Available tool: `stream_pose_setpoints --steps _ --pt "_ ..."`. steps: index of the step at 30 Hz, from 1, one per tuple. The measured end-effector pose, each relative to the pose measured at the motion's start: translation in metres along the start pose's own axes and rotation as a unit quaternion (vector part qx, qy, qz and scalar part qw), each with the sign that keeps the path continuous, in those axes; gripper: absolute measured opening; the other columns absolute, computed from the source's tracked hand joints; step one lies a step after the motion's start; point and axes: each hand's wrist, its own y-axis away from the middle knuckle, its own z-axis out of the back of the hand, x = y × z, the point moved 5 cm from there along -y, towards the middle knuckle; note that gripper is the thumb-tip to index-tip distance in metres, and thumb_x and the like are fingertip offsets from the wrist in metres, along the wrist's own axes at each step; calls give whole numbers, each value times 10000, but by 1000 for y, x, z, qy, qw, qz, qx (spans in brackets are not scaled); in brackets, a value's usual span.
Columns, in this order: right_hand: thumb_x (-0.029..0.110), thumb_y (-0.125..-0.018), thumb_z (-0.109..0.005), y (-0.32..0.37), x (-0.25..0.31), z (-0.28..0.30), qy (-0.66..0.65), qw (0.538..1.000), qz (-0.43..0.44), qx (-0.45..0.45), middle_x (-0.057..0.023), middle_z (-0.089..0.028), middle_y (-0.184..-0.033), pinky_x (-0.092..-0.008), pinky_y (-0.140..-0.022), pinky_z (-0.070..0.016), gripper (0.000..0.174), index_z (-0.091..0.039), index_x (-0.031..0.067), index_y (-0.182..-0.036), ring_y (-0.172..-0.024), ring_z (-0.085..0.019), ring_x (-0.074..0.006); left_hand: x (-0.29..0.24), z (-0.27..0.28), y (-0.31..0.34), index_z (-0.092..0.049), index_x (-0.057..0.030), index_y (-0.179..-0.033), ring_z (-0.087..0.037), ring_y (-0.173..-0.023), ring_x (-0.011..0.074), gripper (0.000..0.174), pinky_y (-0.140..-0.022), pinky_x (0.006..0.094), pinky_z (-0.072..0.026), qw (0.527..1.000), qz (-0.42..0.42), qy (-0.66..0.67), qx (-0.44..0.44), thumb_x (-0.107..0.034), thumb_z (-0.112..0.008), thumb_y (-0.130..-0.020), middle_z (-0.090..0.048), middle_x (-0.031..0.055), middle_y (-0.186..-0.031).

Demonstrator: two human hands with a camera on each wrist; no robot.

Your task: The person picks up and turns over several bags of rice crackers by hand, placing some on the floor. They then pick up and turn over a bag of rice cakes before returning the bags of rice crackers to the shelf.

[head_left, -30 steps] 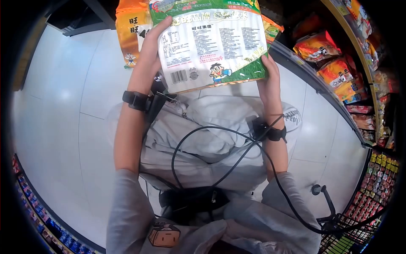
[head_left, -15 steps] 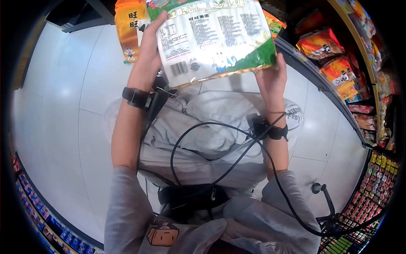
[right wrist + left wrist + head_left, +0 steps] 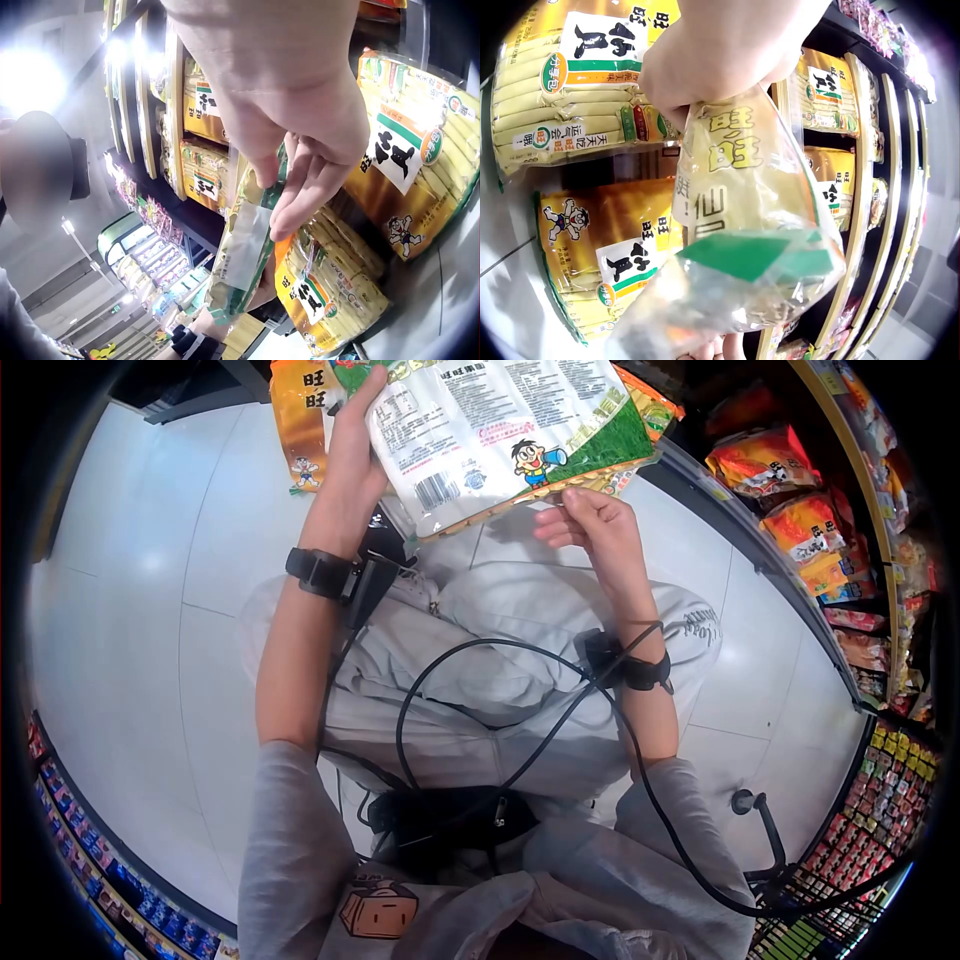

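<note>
A large white and green snack bag (image 3: 500, 450), printed with text, a barcode and a cartoon child, is held up over the lap with its printed panel toward the head camera. My left hand (image 3: 355, 470) grips its left edge. In the left wrist view that hand (image 3: 720, 52) holds the top of the clear and gold wrapper (image 3: 757, 199). My right hand (image 3: 605, 535) is at the bag's lower right edge, thumb tip right at the edge, fingers loosely extended below. The right wrist view shows this hand (image 3: 300, 112) beside the bag's narrow side (image 3: 244, 247).
Orange and yellow snack bags (image 3: 420, 142) stand close behind the held bag. Shelves with orange bags (image 3: 765, 460) run along the right. A black cable (image 3: 430, 690) loops over the lap between the wrists. A wire basket (image 3: 810, 905) is at lower right.
My right hand has left the bag's right side and moved left and down to its bottom edge. The bag has risen and tilted, its right end higher, while the left hand keeps its grip.
</note>
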Motion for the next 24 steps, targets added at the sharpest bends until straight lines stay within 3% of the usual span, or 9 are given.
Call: stream_pose_setpoints --steps 12,24 --pt "311 -971 -575 -1 -8 4 19 999 -47 12 -149 -715 -848 -231 -610 -534 394 -658 -63 -1060 -716 -703 -188 -1 -9 5 -535 38 -1226 -682 -990 239 431 -840 352 -581 1000 -9 -5 -16 -288 -593 -949 -652 178 -1152" --pt "336 -1011 -471 3 -12 -11 -20 993 -107 40 -124 -718 -876 -219 -596 -523 425 -665 -38 -1070 -688 -680 -141 -1 -11 7 -574 40 -1156 -674 -956 203 379 -824 319 -558 998 -36 -28 -38 -264 -625 -936 -665 134 -1074"
